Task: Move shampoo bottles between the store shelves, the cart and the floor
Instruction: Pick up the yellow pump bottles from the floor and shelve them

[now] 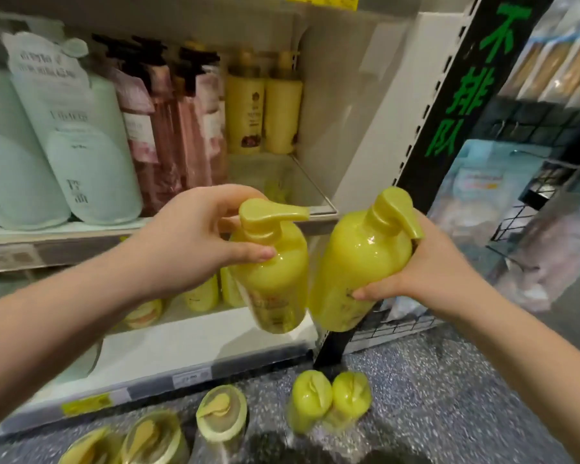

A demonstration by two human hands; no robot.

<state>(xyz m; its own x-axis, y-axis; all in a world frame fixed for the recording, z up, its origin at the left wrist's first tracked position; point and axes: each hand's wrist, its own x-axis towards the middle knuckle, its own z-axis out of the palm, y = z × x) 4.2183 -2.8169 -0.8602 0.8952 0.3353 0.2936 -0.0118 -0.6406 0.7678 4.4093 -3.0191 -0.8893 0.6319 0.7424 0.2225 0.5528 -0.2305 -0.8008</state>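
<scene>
My left hand (pixel 195 236) grips a yellow-green pump bottle (pixel 275 283) round its shoulder, in front of the shelf edge. My right hand (pixel 429 269) grips a second, matching pump bottle (pixel 352 272) from the right side, tilted slightly. The two bottles hang side by side, almost touching, above the floor. Behind them, the middle shelf (pixel 308 192) has a bare right end, with two pale yellow bottles (pixel 262 108) standing at its back. On the speckled floor below stand two more yellow-green bottles (pixel 329 396) and several paler pump bottles (pixel 221 413).
Mint-green bottles (pixel 64 145) and pink bottles (pixel 168 128) fill the left of the middle shelf. The lower shelf (pixel 188 346) holds a few yellow bottles (pixel 201 296) at the back. A black upright post (pixel 449 105) with green characters bounds the shelf on the right; wire racks (pixel 529 209) stand beyond.
</scene>
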